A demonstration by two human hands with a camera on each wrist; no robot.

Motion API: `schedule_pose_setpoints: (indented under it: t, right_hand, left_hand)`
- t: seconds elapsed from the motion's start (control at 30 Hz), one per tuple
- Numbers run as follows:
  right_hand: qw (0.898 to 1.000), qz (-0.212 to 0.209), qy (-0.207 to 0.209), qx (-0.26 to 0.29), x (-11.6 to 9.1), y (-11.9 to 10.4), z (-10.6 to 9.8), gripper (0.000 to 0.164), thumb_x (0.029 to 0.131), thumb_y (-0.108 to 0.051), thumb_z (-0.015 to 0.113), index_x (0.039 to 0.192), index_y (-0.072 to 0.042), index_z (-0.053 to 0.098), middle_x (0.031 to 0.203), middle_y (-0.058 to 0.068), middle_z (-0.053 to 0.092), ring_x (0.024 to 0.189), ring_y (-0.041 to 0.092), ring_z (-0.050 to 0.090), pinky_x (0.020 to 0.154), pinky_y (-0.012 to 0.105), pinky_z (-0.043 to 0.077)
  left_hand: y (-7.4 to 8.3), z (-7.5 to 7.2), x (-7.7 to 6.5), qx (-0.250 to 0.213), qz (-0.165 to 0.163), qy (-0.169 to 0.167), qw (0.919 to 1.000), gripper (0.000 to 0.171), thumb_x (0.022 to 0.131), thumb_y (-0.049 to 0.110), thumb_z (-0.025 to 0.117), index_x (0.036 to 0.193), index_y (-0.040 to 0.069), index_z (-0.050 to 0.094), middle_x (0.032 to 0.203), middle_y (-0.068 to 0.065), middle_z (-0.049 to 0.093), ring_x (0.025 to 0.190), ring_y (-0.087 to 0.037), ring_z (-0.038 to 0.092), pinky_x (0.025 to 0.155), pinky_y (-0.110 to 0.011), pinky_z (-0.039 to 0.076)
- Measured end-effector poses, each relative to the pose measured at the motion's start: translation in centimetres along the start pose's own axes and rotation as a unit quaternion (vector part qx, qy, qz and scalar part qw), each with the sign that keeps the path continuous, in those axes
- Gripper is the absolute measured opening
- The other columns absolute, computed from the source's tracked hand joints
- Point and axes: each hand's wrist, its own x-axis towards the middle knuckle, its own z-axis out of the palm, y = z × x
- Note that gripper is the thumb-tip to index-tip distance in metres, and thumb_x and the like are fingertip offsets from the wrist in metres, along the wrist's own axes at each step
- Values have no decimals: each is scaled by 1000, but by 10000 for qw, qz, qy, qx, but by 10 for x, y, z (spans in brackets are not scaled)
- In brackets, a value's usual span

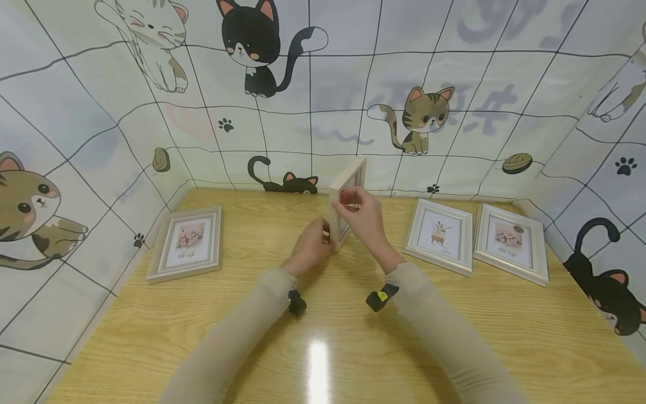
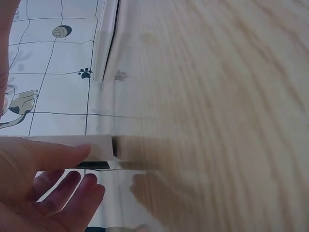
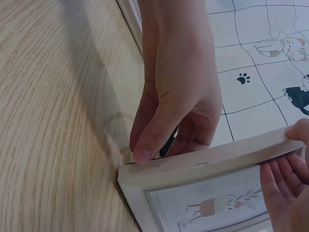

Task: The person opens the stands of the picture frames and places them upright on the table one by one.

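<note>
A light wooden picture frame stands upright on its edge near the back of the table, seen almost edge-on from the head. My left hand holds its lower near corner; in the left wrist view the thumb lies on the frame's edge, fingers behind. Higher up, my right hand pinches the same near side, thumb on the edge and fingers over the front. The right wrist view shows a plant-stand print behind the glazing. A dark strip shows behind the frame, partly hidden by the left hand.
One picture frame lies flat at the table's left. Two more, a plant print frame and a flower print frame, lie side by side at the right. A cat-patterned cloth surrounds the wooden table at back and sides.
</note>
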Motion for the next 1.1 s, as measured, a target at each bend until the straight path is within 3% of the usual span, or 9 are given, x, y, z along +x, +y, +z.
schedule_pose_setpoints:
  t: [0.27, 0.4, 0.63, 0.9, 1.1]
  right_hand:
    - [9996, 171, -148, 150, 1, 1, -8, 30, 90, -16, 74, 112, 3, 64, 109, 21, 69, 104, 28, 66, 82, 15, 57]
    - [9991, 337, -261, 52, -2, -11, -15, 29, 92, -11, 71, 114, 6, 62, 112, 23, 67, 105, 27, 64, 83, 15, 55]
    - [9985, 399, -369, 53, -9, -31, -26, 27, 93, -8, 68, 113, 8, 61, 108, 19, 66, 93, 5, 60, 84, 15, 55]
    - [9975, 342, -513, 339, 2, 7, -33, 28, 93, -11, 69, 115, 5, 61, 104, 4, 64, 94, 0, 60, 83, 12, 54]
    - [9970, 109, -657, 395, 2, 17, -40, 27, 93, -13, 70, 112, 3, 61, 101, 2, 63, 94, 5, 62, 84, 14, 55]
  left_hand:
    - [-2, -13, 0, -96, -75, -120, 9999, 31, 91, 7, 69, 121, 6, 59, 128, -13, 62, 114, -28, 64, 95, -43, 56]
    - [-5, -17, 1, -82, -21, -149, 9999, 31, 91, 9, 70, 121, 7, 60, 129, -11, 63, 115, -28, 64, 97, -43, 55]
    - [-9, -21, 2, -17, -94, -178, 9998, 30, 91, 10, 71, 119, 8, 61, 129, -10, 62, 116, -28, 64, 97, -43, 55]
    - [-10, -23, 1, -5, -163, -220, 9996, 32, 91, 11, 71, 121, 10, 62, 132, -8, 62, 116, -27, 63, 97, -43, 54]
    - [-9, -23, 0, -64, -179, -284, 9994, 37, 92, 12, 71, 127, 10, 61, 138, -8, 61, 123, -27, 62, 102, -45, 52]
